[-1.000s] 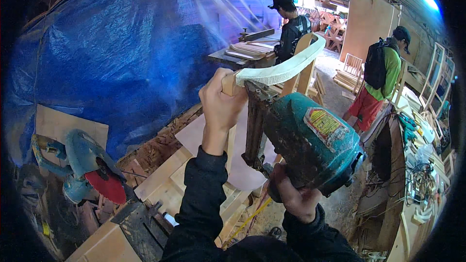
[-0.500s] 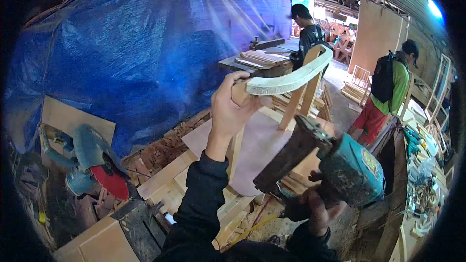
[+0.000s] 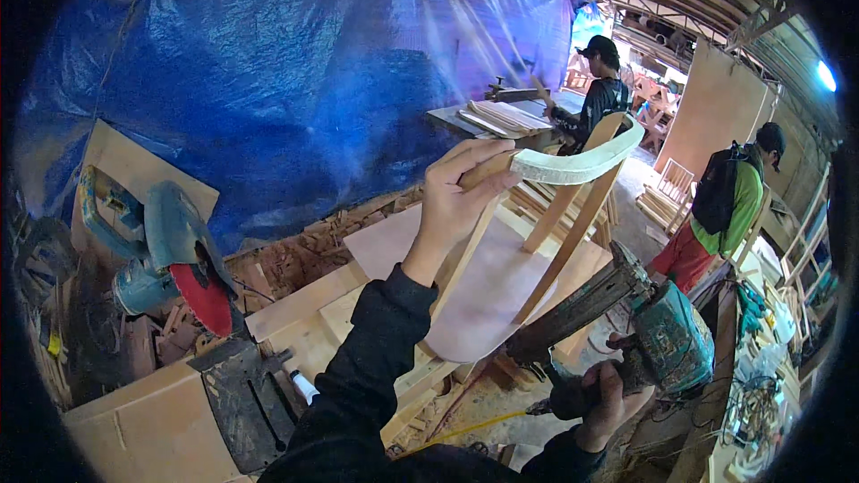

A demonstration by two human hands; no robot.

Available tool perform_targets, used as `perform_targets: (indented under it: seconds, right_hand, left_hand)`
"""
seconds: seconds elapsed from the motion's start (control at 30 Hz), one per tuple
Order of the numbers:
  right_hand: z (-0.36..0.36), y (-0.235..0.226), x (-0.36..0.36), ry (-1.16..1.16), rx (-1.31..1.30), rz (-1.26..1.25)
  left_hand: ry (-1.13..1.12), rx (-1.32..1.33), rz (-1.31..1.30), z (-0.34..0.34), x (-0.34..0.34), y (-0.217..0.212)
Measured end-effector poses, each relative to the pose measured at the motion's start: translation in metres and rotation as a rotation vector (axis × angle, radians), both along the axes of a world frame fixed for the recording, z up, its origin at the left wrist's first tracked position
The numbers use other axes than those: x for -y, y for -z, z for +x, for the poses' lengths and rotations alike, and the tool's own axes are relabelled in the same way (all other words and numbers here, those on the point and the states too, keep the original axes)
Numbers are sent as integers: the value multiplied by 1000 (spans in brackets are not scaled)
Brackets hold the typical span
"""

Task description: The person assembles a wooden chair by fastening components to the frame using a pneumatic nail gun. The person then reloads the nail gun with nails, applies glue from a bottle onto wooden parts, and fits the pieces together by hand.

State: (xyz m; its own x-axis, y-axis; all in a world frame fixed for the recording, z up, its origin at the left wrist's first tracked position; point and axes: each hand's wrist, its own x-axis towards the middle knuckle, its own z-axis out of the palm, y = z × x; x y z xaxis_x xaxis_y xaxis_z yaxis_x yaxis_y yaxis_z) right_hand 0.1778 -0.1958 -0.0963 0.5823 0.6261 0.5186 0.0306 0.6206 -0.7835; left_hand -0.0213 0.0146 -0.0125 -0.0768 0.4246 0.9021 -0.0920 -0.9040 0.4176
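Observation:
My left hand point(image 3: 452, 201) is closed around the near end of a pale, curved wooden chair backrest point(image 3: 577, 168), thumb on top. Slanted wooden slats point(image 3: 577, 246) run down from this backrest to a chair seat point(image 3: 479, 309) with a rounded front. In my right hand point(image 3: 610, 404) is a worn teal nail gun point(image 3: 680, 335), its fingers wrapped round the handle. The gun's long dark magazine points toward the seat, and its nose sits below and right of the backrest, apart from it. A yellow hose point(image 3: 474, 427) runs near the handle.
At left stands a teal cut-off saw point(image 3: 179, 233) with a red blade. Beside it lies a small white tube point(image 3: 304, 386). A blue tarp point(image 3: 295, 80) hangs behind. One person point(image 3: 601, 94) works at a far table; another, in green point(image 3: 743, 201), stands right near a cluttered bench point(image 3: 761, 376).
My view has shifted, so the scene sits differently. The nail gun is lower and farther from the backrest. My left hand has turned, with its thumb now over the wood's end.

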Motion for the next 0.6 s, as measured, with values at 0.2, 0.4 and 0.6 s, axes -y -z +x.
perform_targets:
  seconds: [0.2, 0.4, 0.6]
  right_hand:
    - [-19, -19, 8, 13, 55, -18]
    - [-39, -19, 3, 28, 137, -92]
    - [-59, -43, -12, -116, 254, -25]
  left_hand:
    - [-48, -38, 49, 0, 4, -3]
    - [-49, -94, 43, -5, 2, 3]
    - [77, -33, -193, 3, 1, 27]
